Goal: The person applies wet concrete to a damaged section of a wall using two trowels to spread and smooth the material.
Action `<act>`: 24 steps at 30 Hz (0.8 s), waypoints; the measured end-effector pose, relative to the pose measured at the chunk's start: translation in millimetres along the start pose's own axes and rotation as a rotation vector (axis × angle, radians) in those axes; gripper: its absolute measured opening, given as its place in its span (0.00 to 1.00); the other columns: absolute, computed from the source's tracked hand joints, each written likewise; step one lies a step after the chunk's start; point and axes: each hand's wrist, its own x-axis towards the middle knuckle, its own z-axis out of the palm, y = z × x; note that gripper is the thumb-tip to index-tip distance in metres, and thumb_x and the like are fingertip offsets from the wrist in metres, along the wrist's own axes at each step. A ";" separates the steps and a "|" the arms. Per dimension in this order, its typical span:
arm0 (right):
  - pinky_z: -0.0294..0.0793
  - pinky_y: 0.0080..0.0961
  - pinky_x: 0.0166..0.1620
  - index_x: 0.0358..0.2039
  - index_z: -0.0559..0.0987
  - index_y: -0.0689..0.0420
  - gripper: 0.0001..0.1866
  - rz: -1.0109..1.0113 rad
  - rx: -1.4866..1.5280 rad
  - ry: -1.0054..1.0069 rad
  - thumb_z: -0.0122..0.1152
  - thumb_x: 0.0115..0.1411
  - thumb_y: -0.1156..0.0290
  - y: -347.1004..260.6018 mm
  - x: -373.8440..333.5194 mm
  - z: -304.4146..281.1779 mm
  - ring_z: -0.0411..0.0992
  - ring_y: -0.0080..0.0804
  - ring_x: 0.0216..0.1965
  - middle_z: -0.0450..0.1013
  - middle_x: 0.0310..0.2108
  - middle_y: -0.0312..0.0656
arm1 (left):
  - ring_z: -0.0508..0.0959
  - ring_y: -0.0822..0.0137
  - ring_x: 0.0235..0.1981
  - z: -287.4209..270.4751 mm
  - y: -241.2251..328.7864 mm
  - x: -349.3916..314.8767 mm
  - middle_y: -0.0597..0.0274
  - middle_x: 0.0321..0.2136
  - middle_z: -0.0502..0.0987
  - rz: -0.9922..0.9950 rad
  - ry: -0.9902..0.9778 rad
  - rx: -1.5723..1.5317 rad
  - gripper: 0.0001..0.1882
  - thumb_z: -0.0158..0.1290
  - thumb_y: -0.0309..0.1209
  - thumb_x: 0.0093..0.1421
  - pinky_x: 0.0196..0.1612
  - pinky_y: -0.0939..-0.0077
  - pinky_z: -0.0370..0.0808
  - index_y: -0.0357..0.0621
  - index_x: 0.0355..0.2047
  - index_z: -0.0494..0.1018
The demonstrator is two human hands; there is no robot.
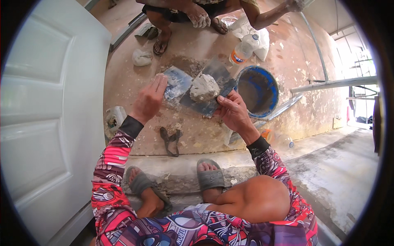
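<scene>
My left hand [148, 100] has its fingers pressed together along the near edge of a thin flat blade [174, 78], greyish blue and smeared with plaster. My right hand [234, 111] grips the edge of a dark flat plate [198, 105], thumb on top. On that plate sits a rough lump of grey-white plaster [204, 88]. The blade lies close to the lump's left side; whether they touch I cannot tell. To the right of the plate stands a round bucket [274, 82] with a blue inner wall, smeared with plaster.
Another person [199, 16] squats opposite, one hand plaster-coated. A plastic bottle [245, 48] and a white sack [262, 44] stand beyond the bucket. A white panelled door [53, 102] borders the left. A dark strap [171, 141] lies before my sandals. A metal pipe [328, 85] juts in at right.
</scene>
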 end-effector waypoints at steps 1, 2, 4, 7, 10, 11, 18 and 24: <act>0.84 0.33 0.40 0.49 0.72 0.61 0.13 0.013 0.016 0.017 0.56 0.65 0.74 0.0 0.5 -0.9 0.79 0.32 0.44 0.77 0.46 0.43 | 0.78 0.47 0.49 1.3 -4.1 -1.8 0.39 0.49 0.76 -0.048 0.022 -0.020 0.23 0.51 0.19 0.51 0.53 0.60 0.75 0.28 0.50 0.72; 0.84 0.33 0.40 0.49 0.72 0.61 0.13 0.016 0.017 0.014 0.56 0.65 0.74 -0.8 1.4 -1.7 0.79 0.32 0.44 0.77 0.46 0.43 | 0.78 0.47 0.49 2.0 -6.8 -6.1 0.39 0.49 0.76 -0.051 0.021 -0.017 0.23 0.51 0.19 0.51 0.53 0.60 0.75 0.28 0.50 0.72; 0.84 0.36 0.40 0.47 0.73 0.60 0.11 -0.002 -0.026 0.061 0.57 0.64 0.75 -5.2 3.9 -5.5 0.79 0.34 0.43 0.77 0.45 0.43 | 0.81 0.53 0.43 -2.6 -6.9 -8.0 0.42 0.41 0.79 -0.294 -0.006 -0.263 0.13 0.51 0.20 0.56 0.49 0.62 0.76 0.31 0.42 0.76; 0.84 0.37 0.39 0.47 0.73 0.60 0.12 0.048 -0.137 0.113 0.57 0.63 0.75 -6.1 5.8 -22.1 0.79 0.35 0.42 0.77 0.44 0.43 | 0.82 0.60 0.40 -16.2 -3.8 -6.2 0.49 0.36 0.81 -0.639 -0.319 -0.455 0.07 0.51 0.22 0.61 0.46 0.66 0.77 0.34 0.37 0.78; 0.83 0.37 0.39 0.46 0.73 0.59 0.12 0.047 -0.171 0.135 0.58 0.63 0.74 -4.5 8.0 -32.1 0.79 0.34 0.41 0.77 0.43 0.43 | 0.81 0.72 0.38 -11.3 0.7 -12.8 0.61 0.35 0.81 -0.802 0.150 -1.393 0.06 0.52 0.27 0.65 0.41 0.74 0.78 0.38 0.35 0.78; 0.83 0.37 0.39 0.46 0.73 0.59 0.12 0.047 -0.165 0.135 0.58 0.63 0.74 -1.4 10.1 -39.9 0.79 0.34 0.41 0.77 0.43 0.43 | 0.81 0.72 0.38 -11.4 -0.8 -14.4 0.61 0.35 0.81 -0.803 0.145 -1.388 0.06 0.52 0.27 0.65 0.41 0.74 0.78 0.38 0.35 0.78; 0.84 0.33 0.40 0.49 0.73 0.59 0.14 0.201 -0.030 -0.018 0.59 0.62 0.75 1.3 15.4 -21.7 0.80 0.30 0.41 0.78 0.43 0.41 | 0.82 0.67 0.37 -11.1 18.6 1.6 0.59 0.38 0.81 -0.990 0.099 -2.043 0.14 0.51 0.35 0.67 0.42 0.71 0.81 0.37 0.44 0.76; 0.85 0.34 0.39 0.49 0.73 0.59 0.14 0.204 0.066 -0.141 0.60 0.63 0.74 13.7 21.5 1.3 0.79 0.30 0.42 0.77 0.45 0.41 | 0.83 0.64 0.40 18.1 32.1 2.1 0.55 0.42 0.81 -0.921 -0.085 -2.366 0.16 0.50 0.35 0.68 0.46 0.68 0.81 0.35 0.49 0.74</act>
